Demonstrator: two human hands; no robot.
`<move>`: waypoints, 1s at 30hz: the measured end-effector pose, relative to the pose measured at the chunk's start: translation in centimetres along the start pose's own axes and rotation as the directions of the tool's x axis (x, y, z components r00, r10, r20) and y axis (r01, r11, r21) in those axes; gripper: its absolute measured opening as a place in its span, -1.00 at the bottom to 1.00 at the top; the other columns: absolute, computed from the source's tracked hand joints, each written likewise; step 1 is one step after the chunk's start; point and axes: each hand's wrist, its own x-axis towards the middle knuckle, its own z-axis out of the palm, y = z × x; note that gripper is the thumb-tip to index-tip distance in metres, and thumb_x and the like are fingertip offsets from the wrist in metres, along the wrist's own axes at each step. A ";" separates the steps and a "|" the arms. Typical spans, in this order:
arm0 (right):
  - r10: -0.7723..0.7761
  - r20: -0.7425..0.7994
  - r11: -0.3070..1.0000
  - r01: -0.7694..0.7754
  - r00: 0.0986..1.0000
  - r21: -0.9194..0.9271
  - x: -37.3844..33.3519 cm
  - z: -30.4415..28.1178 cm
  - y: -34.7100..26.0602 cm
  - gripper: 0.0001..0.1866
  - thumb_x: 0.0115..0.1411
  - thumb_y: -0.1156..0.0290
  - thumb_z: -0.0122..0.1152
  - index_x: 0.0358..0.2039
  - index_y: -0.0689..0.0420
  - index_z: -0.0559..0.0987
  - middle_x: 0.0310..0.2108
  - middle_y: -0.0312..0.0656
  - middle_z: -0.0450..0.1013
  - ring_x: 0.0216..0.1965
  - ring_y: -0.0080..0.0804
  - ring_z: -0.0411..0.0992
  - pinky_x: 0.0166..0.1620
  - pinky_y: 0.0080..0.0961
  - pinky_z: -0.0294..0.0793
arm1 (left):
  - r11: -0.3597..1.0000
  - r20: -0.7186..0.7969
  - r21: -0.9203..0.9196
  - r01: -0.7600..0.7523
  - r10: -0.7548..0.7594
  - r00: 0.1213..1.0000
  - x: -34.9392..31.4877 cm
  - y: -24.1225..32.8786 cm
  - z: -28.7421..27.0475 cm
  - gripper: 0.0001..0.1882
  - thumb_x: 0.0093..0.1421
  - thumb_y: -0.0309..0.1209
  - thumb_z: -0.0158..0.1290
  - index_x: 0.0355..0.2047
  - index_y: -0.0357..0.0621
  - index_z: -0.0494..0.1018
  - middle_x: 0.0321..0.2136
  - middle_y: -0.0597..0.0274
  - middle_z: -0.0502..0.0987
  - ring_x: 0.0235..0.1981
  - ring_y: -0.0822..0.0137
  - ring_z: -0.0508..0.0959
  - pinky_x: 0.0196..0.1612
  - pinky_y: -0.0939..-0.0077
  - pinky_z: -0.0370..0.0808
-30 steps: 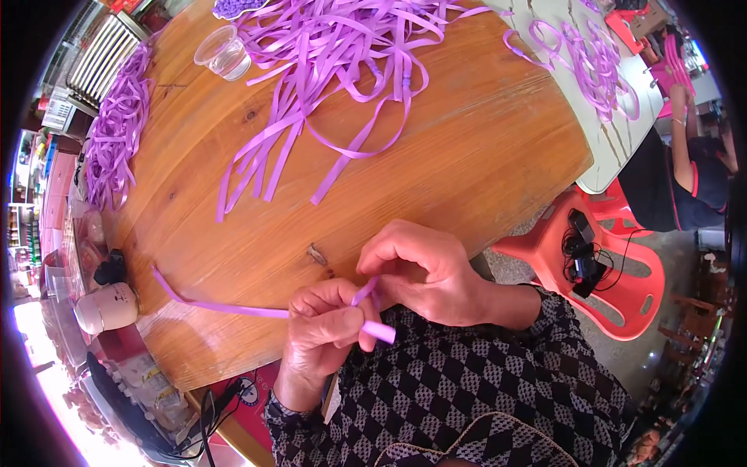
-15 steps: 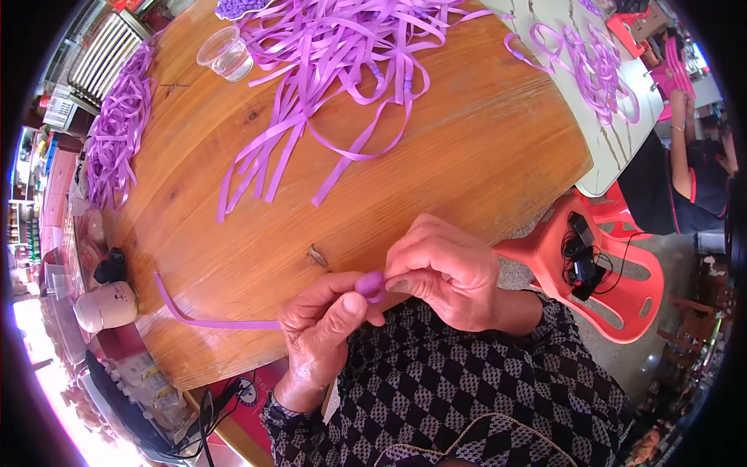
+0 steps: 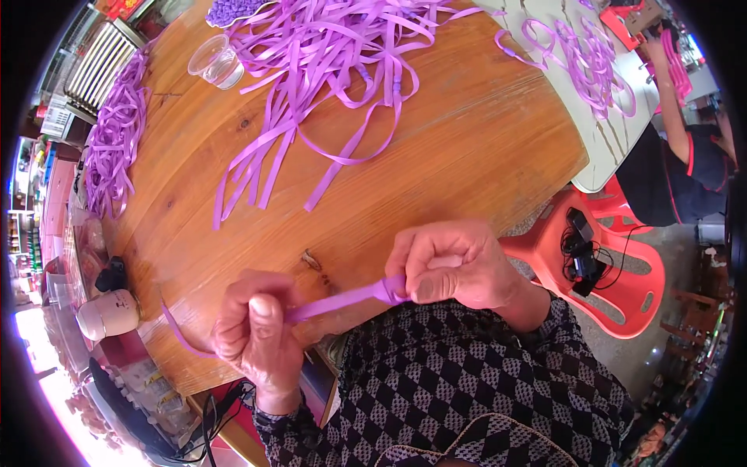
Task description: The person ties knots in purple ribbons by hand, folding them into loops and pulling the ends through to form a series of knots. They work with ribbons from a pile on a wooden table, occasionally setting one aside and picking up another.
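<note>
A purple ribbon [image 3: 338, 302] is stretched between my two hands, above the near edge of the wooden table. My left hand [image 3: 261, 331] is closed on it, thumb pressed over the strip, and the loose tail trails off leftward over the tabletop. At the other end my right hand [image 3: 455, 268] pinches the ribbon between thumb and fingers, beside a small looped or knotted part. Whether anything else sits inside that loop cannot be made out. Farther off lies a big tangle of purple ribbons [image 3: 342, 54], some ends reaching toward me.
On the wooden table [image 3: 467, 148] stand a clear plastic cup [image 3: 217, 62] and a dish of small purple pieces [image 3: 232, 11]. More ribbons [image 3: 115, 148] heap at the left edge. A pale jar [image 3: 109, 314] is lower left. At right, a red stool [image 3: 545, 229] holds black cables; another person [image 3: 681, 163] stands beyond.
My hands have drawn apart, the left moving left and down, pulling the ribbon out between them. The other person's arm at the right has shifted upward.
</note>
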 end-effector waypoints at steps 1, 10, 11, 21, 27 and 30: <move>0.062 0.050 0.998 -0.063 0.997 0.021 -0.1 -0.2 0.0 -0.87 0.07 0.53 0.23 -0.47 0.31 0.46 -0.36 -0.05 0.40 -0.34 -0.46 0.38 -0.29 -0.60 0.35 | 1.000 0.001 0.001 0.001 -0.001 1.000 0.1 0.0 -0.4 -0.65 0.23 -0.21 -0.02 -0.45 -0.32 0.43 -0.53 0.19 0.46 -0.57 0.50 0.37 -0.53 0.69 0.25; -0.122 0.113 0.830 0.164 0.986 -0.533 0.7 0.1 0.5 -0.87 0.05 0.52 0.24 -0.50 0.25 0.45 -0.41 -0.15 0.43 -0.38 -0.46 0.37 -0.33 -0.59 0.35 | 0.507 0.450 0.678 -0.532 0.286 0.846 1.0 0.9 0.3 -0.60 -0.04 -0.40 0.19 -0.19 -0.32 0.43 -0.23 0.02 0.48 -0.29 0.32 0.52 -0.22 0.52 0.44; -0.191 0.151 0.753 0.243 0.970 -0.611 0.8 0.2 0.5 -0.87 0.03 0.52 0.26 -0.50 0.23 0.46 -0.42 -0.18 0.43 -0.39 -0.43 0.38 -0.34 -0.57 0.35 | 0.504 0.446 0.683 -0.529 0.286 0.848 1.0 1.2 0.5 -0.60 -0.04 -0.40 0.19 -0.19 -0.32 0.43 -0.23 0.02 0.48 -0.29 0.32 0.52 -0.22 0.52 0.44; -0.337 0.225 0.573 0.389 0.914 -0.722 0.9 0.6 -0.4 -0.85 -0.03 0.48 0.29 -0.51 0.17 0.46 -0.44 -0.23 0.45 -0.46 -0.38 0.34 -0.38 -0.52 0.30 | 0.718 0.484 -0.018 0.696 -0.602 0.635 0.5 1.0 1.7 -0.74 0.12 -0.44 0.13 -0.23 -0.36 0.45 -0.46 0.24 0.54 -0.41 0.53 0.51 -0.38 0.72 0.40; -0.442 0.350 0.336 0.515 0.826 -0.789 0.9 0.6 0.1 -0.86 -0.05 0.50 0.29 -0.51 0.17 0.47 -0.39 -0.23 0.46 -0.49 -0.36 0.30 -0.39 -0.47 0.27 | 0.701 0.485 0.101 0.706 -0.654 0.580 0.6 1.0 1.9 -0.88 0.12 -0.50 0.10 -0.37 -0.34 0.48 -0.56 0.31 0.50 -0.54 0.60 0.41 -0.46 0.75 0.32; -0.480 0.354 0.287 0.524 0.803 -0.802 1.0 0.7 0.6 -0.84 -0.07 0.50 0.31 -0.50 0.18 0.47 -0.38 -0.21 0.46 -0.49 -0.35 0.31 -0.40 -0.49 0.29 | 0.708 0.392 -0.118 0.696 -0.611 0.688 -0.4 0.0 2.3 -0.91 0.10 -0.54 0.10 -0.38 -0.33 0.48 -0.56 0.31 0.49 -0.54 0.59 0.41 -0.46 0.75 0.31</move>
